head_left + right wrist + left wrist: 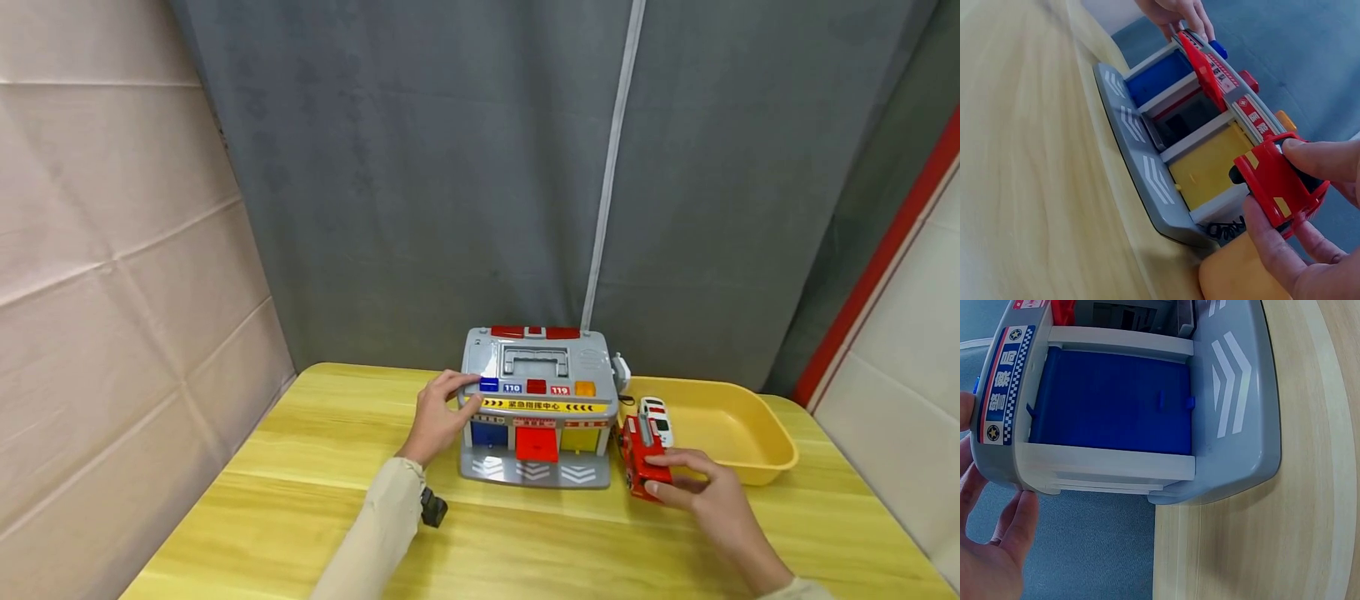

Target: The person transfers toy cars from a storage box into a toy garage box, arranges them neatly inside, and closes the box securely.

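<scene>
A grey toy emergency station (592, 354) stands on the table, with blue, red and orange roof buttons and a carry handle. My left hand (438, 417) grips the left end of its roof, a fingertip beside the blue button (489, 384). The blue door (1116, 403) and yellow door (1210, 165) are down, while the red middle door (537, 444) is swung up over a dark bay. To the right of the station, my right hand (708, 492) holds a red toy fire truck (637, 450) between thumb and fingers.
Right of the station sits a yellow tray (776, 433), with a white toy car (658, 417) at its left side. A coiled black cord (1225, 230) hangs by the station's right side. Grey curtain (412, 208) rises behind the wooden table (330, 442).
</scene>
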Tool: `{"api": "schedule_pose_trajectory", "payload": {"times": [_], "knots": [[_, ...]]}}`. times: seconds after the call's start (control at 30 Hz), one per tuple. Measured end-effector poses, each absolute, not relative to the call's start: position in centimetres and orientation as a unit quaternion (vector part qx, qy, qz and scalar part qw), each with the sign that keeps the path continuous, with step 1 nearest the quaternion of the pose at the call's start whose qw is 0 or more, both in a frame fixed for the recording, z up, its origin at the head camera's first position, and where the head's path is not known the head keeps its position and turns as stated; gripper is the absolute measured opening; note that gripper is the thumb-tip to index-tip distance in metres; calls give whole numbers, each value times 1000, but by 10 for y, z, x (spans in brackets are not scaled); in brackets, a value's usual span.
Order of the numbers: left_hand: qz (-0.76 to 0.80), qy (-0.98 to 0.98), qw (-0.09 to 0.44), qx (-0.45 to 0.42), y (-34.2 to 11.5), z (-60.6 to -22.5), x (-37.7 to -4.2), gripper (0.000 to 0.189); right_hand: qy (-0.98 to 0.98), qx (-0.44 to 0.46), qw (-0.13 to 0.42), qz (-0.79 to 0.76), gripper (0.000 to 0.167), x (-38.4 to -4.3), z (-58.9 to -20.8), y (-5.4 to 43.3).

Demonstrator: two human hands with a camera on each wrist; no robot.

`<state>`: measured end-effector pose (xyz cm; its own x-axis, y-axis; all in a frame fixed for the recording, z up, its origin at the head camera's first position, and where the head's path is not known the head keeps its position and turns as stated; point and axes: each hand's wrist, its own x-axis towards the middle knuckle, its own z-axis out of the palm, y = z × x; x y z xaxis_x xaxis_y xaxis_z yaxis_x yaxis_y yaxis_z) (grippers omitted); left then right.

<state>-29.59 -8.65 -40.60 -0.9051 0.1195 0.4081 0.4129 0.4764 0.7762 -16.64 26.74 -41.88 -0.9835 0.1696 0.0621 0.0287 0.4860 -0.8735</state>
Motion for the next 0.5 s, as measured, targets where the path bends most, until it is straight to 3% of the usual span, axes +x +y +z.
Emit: {"api": "schedule_pose_trajectory", "payload": {"times": [0.5], "knots": [[-489, -846, 147, -154, -87, -407, -295, 28, -851, -48, 61, 519, 39, -158, -427, 250]]}}
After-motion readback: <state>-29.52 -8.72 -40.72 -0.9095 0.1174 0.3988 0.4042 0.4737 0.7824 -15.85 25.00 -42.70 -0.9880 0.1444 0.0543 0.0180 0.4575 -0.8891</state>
